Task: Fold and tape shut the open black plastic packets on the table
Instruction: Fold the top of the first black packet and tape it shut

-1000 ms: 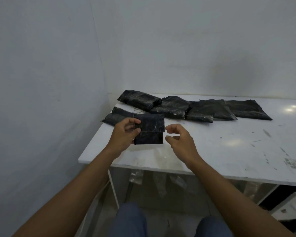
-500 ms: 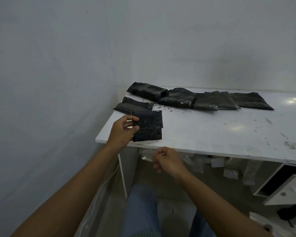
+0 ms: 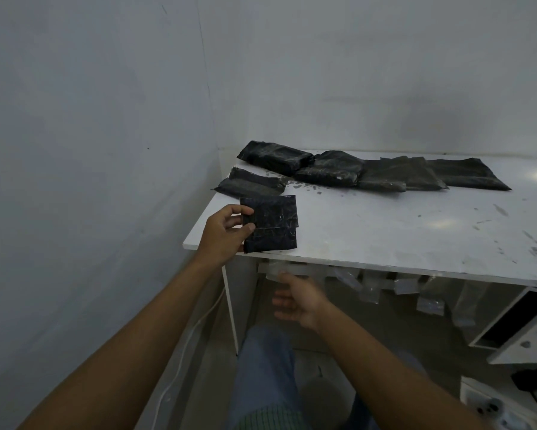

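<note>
My left hand (image 3: 226,234) pinches the left edge of a folded black packet (image 3: 273,225) and holds it just over the near left corner of the white table (image 3: 385,240). The packet's flap is folded down across its middle. Below the table's front edge, my right hand (image 3: 298,299) is blurred, its fingertips at a clear tape strip (image 3: 271,271) hanging from the edge. Whether it grips the strip is unclear. Several more black packets (image 3: 332,172) lie in a row at the back, and one packet (image 3: 251,184) lies near the left edge.
More clear tape strips (image 3: 369,285) hang along the table's front edge. Walls close in at the left and behind. A white open unit (image 3: 524,333) stands at lower right. A white cable (image 3: 183,346) runs down by the table leg. My knees are below.
My right hand dropped from beside the packet to under the table's front edge at the hanging tape. The left hand kept its hold on the folded packet.
</note>
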